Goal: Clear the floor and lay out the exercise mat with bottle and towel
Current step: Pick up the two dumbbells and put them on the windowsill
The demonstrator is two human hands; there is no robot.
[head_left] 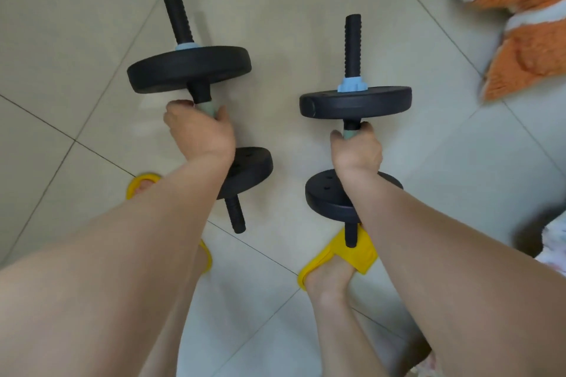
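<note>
Step in hand: floor clearing is judged to be under way; two dumbbells are held up over the tiled floor (76, 40), and no mat, bottle or towel is to be seen.
Left dumbbell (190, 69): held centre-left of the frame, tilted so that its far bar leans toward the upper left; a black plate sits at each end, with a pale blue collar above the upper plate.
Left hand (199, 131): wrapped tightly round the grey-green grip between the two plates.
Right dumbbell (355, 102): held right of centre, its bar nearly upright in the picture, with the same black plates and a blue collar.
Right hand (356, 150): closed round the grip in the same way, the lower plate partly hidden behind the wrist.
Next move: both weights are judged to need carrying off and setting down gently, clear of the feet directly beneath them.
Slippers: yellow slippers (340, 257) are worn on both feet, at lower centre.
Plush toy (530, 24): an orange and white soft toy lies at the upper right, probably also to be removed.
Containers: none are visible, so no contents can be told.
</note>
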